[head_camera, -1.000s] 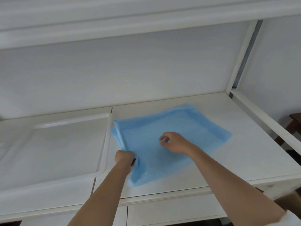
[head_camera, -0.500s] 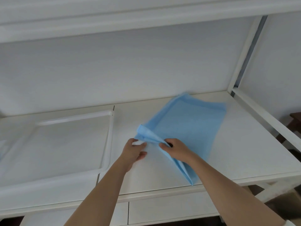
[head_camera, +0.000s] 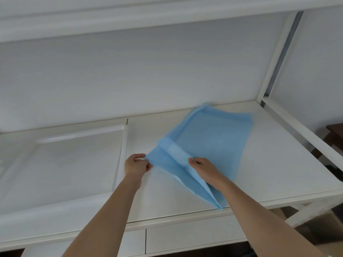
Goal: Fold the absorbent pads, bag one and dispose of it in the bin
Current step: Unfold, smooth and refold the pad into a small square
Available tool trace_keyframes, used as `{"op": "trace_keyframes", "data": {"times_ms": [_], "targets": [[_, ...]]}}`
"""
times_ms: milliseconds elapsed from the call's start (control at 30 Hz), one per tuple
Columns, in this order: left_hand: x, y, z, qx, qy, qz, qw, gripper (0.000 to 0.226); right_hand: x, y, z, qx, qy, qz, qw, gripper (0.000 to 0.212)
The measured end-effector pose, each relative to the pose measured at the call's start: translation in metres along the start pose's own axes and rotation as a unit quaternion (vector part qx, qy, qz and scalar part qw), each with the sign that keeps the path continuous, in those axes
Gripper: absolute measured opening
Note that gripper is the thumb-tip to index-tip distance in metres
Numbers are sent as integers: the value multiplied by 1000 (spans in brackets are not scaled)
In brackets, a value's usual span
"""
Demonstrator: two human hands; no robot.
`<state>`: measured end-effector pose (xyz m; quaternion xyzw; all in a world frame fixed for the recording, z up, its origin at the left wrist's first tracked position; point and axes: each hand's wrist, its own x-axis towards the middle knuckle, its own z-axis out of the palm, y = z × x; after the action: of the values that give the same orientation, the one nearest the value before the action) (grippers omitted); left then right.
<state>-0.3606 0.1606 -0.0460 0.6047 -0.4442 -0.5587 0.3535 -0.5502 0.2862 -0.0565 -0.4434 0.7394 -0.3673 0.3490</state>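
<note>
Fingers (head_camera: pixel 146 160) pinching pad (head_camera: pixel 213 141) corner, both hands

Bare surface (head_camera: pixel 269 173) lies open at 3 o'clock of the blue pad (head_camera: pixel 213 145). A raised tray (head_camera: pixel 122 145) rim blocks at 9 o'clock; the back wall (head_camera: pixel 148 80) closes 12 o'clock.

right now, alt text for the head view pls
Two bare hands fold a thin blue absorbent pad on a white tabletop: the left hand pinches its corner, the right hand grips a fold.
</note>
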Motion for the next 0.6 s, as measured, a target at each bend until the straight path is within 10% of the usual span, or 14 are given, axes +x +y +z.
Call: {"op": "trace_keyframes", "data": {"times_ms": [200,367,600], "targets": [[-9,2,4,-11,-82,-31,996,8,-4,-4,1,6,-73,-13,997,43],[-8,4,7,-4,-143,-93,985,61,-2,-8,11,-73,-116,7,990,38],[-1,-2,16,161,-31,-5,986,46,-4,-14,5,-43,-218,14,975,42]]}}
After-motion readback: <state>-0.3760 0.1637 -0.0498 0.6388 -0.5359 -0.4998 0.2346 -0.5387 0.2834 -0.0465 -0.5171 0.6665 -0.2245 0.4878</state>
